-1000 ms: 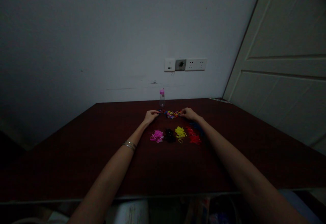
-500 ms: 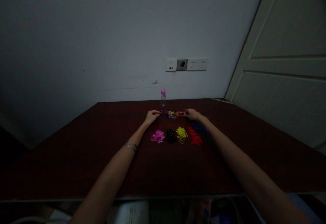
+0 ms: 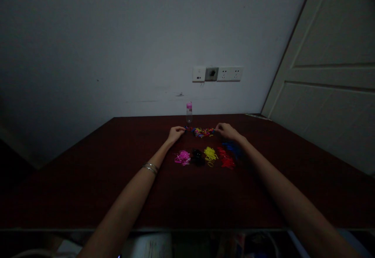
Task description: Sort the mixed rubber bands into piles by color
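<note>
A mixed heap of small coloured rubber bands (image 3: 202, 132) lies on the far part of the dark red table. At its left end my left hand (image 3: 176, 133) is closed in a pinch, fingertips on the bands. My right hand (image 3: 227, 130) pinches at the heap's right end; the exact bands between the fingers are too small to make out. Nearer to me, sorted by colour, lie pink bands (image 3: 183, 157), black bands (image 3: 197, 157), yellow bands (image 3: 210, 154), red bands (image 3: 225, 158) and blue bands (image 3: 232, 147), the last partly in shadow beside my right forearm.
Behind the mixed heap a clear bottle with a pink end (image 3: 189, 112) stands near the wall. Wall sockets (image 3: 229, 74) are above the table (image 3: 88, 180), and a pale door (image 3: 331, 113) is at the right. Below the table's front edge sits an open storage space with several items.
My right hand has shifted slightly right, away from the mixed heap's middle. My left hand stays at the left end. The whole view has moved a little.
</note>
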{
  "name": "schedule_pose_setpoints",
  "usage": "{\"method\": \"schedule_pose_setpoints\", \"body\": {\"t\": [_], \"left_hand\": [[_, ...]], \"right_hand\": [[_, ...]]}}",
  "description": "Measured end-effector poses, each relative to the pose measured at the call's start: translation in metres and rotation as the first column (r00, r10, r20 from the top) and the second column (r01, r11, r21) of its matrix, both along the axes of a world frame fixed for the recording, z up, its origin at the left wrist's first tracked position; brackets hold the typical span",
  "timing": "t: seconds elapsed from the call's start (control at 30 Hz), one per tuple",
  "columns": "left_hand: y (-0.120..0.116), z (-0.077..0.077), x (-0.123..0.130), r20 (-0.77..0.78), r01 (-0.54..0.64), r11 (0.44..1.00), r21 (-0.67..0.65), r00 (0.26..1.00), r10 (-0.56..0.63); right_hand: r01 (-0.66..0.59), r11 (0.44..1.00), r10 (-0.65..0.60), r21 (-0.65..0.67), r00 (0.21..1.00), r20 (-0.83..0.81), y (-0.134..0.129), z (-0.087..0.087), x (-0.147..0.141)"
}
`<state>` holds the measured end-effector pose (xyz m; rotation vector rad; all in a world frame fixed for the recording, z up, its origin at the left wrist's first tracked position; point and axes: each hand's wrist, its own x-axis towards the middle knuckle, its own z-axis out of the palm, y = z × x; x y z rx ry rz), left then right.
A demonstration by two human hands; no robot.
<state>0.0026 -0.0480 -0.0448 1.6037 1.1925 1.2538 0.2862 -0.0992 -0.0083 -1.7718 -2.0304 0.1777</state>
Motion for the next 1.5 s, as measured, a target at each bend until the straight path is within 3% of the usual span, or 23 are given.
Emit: {"method": "schedule_pose_setpoints", "body": {"t": [0.37, 0.47, 0.6, 0.73, 1.0, 1.23, 1.3, 1.5], "left_hand": [[-0.010, 0.008, 0.003, -0.014, 0.007, 1.000, -0.014, 1.000, -0.007], [-0.019, 0.016, 0.013, -0.046, 0.150, 0.989, 0.012, 0.988, -0.150], [-0.035, 0.027, 0.036, -0.101, 0.406, 0.913, -0.029, 0.908, -0.407], [-0.047, 0.033, 0.050, -0.116, 0.496, 0.867, -0.050, 0.859, -0.498], [-0.041, 0.031, 0.044, -0.130, 0.375, 0.925, -0.062, 0.916, -0.380], [-0.025, 0.017, 0.035, -0.130, 0.214, 0.977, -0.021, 0.968, -0.215], [-0.020, 0.011, 0.032, -0.146, 0.204, 0.979, -0.025, 0.968, -0.205], [-0.010, 0.002, 0.025, -0.208, 0.136, 0.991, -0.016, 0.969, -0.136]], "right_hand": [[-0.161, 0.986, 0.167, 0.046, 0.950, -0.264, -0.011, -0.002, -0.013], [-0.218, 0.974, 0.226, 0.064, 0.911, -0.345, -0.014, 0.001, -0.026], [-0.307, 0.949, 0.312, 0.080, 0.862, -0.399, -0.018, 0.004, -0.042], [-0.344, 0.933, 0.359, 0.109, 0.850, -0.387, -0.022, 0.006, -0.049], [-0.316, 0.947, 0.317, 0.064, 0.875, -0.367, -0.017, -0.003, -0.040], [-0.293, 0.955, 0.252, -0.045, 0.884, -0.393, -0.020, -0.001, -0.027], [-0.345, 0.930, 0.270, -0.127, 0.875, -0.401, -0.025, 0.005, -0.022], [-0.494, 0.773, 0.365, -0.398, 0.860, -0.358, -0.041, 0.025, -0.011]]}}
